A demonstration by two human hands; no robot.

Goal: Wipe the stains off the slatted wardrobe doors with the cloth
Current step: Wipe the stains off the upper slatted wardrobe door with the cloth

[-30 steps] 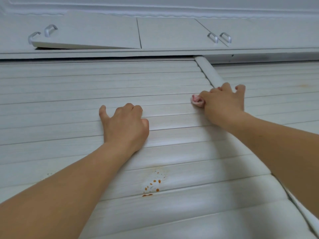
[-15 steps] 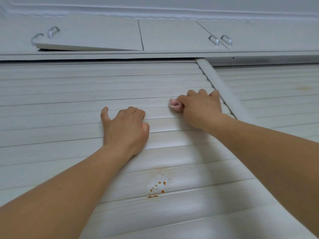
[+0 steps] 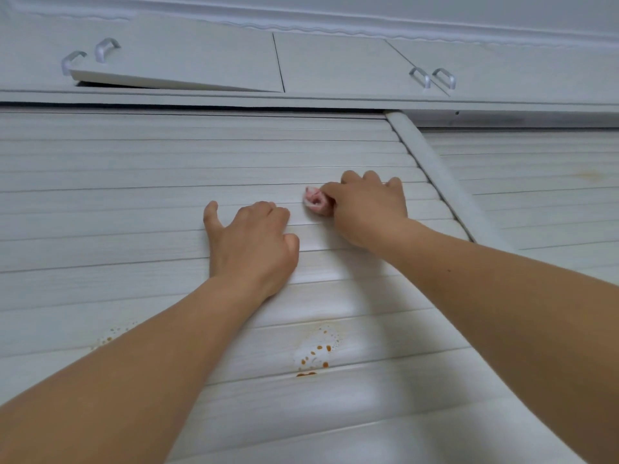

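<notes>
We looked up at a pale slatted door point(image 3: 134, 202), both our bare arms stretched against it. The job looked only partly done. A cluster of orange-brown stains point(image 3: 315, 354) sat on the slats well below our hands, between our forearms, with a whitish smear around them. A second, fainter patch of spots point(image 3: 112, 336) lay lower left of the left hand, partly hidden by that forearm. A pale yellowish mark point(image 3: 591, 175) showed on the neighbouring door point(image 3: 536, 202), right of the post point(image 3: 432, 175) that divided the two. None of these had been reached yet, as far as we could judge. The slats around the cloth looked clean, though we could not tell whether they ever held stains.

Our right hand point(image 3: 366, 207) was bunched knuckles-up against the door, just left of the post, its grip closed tightly round a small pink and white cloth point(image 3: 315, 200). Only a wad of cloth poked out on the thumb side and pressed on a slat. Our left hand point(image 3: 254, 239) lay just lower left of the cloth, palm to the door, fingers bent at the knuckles with tips on the slats, thumb spread out, holding nothing, apparently bracing. Above the door ran cupboards with metal handles point(image 3: 432, 77), one cupboard flap point(image 3: 174, 67) ajar.
</notes>
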